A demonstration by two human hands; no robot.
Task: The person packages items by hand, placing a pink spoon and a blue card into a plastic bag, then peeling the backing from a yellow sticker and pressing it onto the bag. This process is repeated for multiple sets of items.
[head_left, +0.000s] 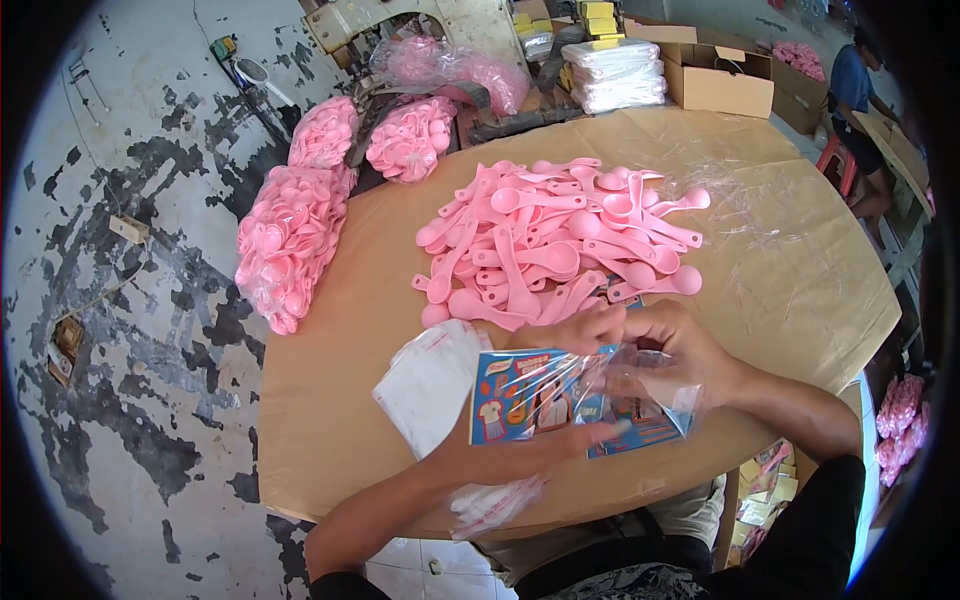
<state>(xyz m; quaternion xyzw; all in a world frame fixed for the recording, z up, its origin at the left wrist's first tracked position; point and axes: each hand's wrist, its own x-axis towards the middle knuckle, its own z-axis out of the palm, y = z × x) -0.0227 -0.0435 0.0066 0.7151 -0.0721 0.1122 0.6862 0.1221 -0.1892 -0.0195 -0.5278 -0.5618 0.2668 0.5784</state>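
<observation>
My left hand [515, 452] grips a clear plastic bag [655, 388] with a blue printed card [515, 400] inside or against it, the thumb lying across the front. The card shows small colourful pictures, one of them a white shirt. At the bag's right end, my right hand [685, 355] is closed with bent fingers on the clear film; its fingertips are partly hidden. Just beyond both hands lies a heap of pink measuring spoons [560, 240]. White plastic bags [430, 385] lie left of the card, under my left arm.
Filled bags of pink spoons [295, 235] stand along the left edge of the brown-covered table [340, 420]. At the back are stacked clear packs [615, 75], a cardboard box [725, 80] and a machine [460, 30]. Another person [855, 90] sits at the far right.
</observation>
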